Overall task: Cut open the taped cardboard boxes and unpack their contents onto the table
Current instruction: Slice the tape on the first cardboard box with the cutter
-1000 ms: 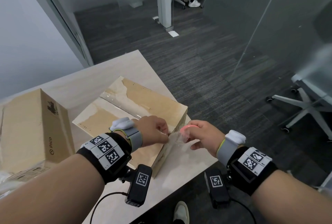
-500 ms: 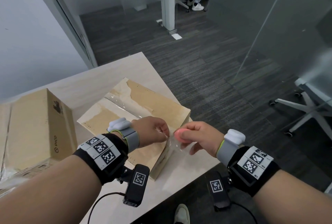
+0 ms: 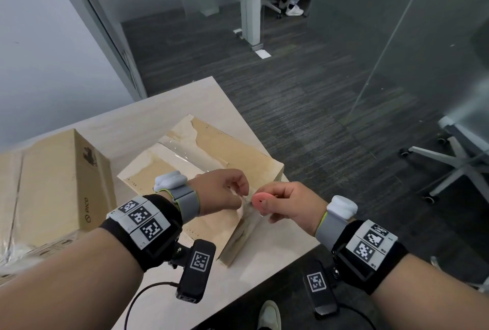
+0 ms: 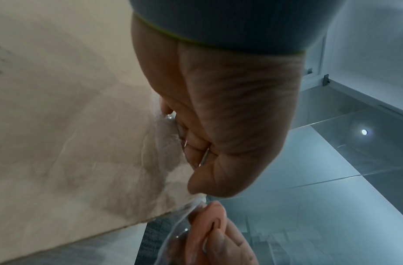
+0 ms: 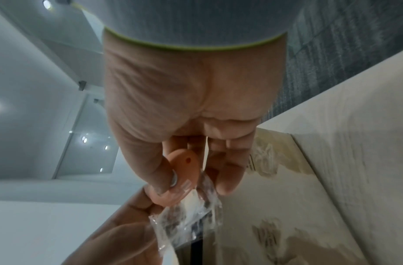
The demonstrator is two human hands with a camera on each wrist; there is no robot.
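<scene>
Head view: a flat cardboard box (image 3: 211,171) lies on the pale table (image 3: 164,107) close to its near right corner, clear tape (image 3: 185,152) running along the top seam, the paper surface torn in patches. The left hand (image 3: 222,192) sits over the box's near right corner, fingers curled, pinching a crumpled strip of loosened tape (image 3: 244,206). The right hand (image 3: 288,205) is just beside it, off the table edge, fingers curled round a small pink cutter (image 3: 260,200) held between thumb and forefinger; the cutter's tip meets the same strip. A second, taller cardboard box (image 3: 58,184) stands well to the left on the table (printed logo on its side). An office chair (image 3: 455,160) stands on the dark carpet at right.

Left wrist view: the left hand (image 4: 223,116) is closed against the box face (image 4: 71,125), fingertips (image 4: 191,143) bunched on wrinkled tape (image 4: 164,139). Below, the pink cutter (image 4: 209,220) and the right thumb, with clear film across them.

Right wrist view: the right hand (image 5: 184,107) grips the cutter (image 5: 184,165), thumb pressed on its flat side. A crinkled piece of clear tape (image 5: 191,220) hangs from the cutter's end towards the left hand (image 5: 119,238). The box (image 5: 321,179) fills the right side. Blade not visible; cannot tell whether it is out.
</scene>
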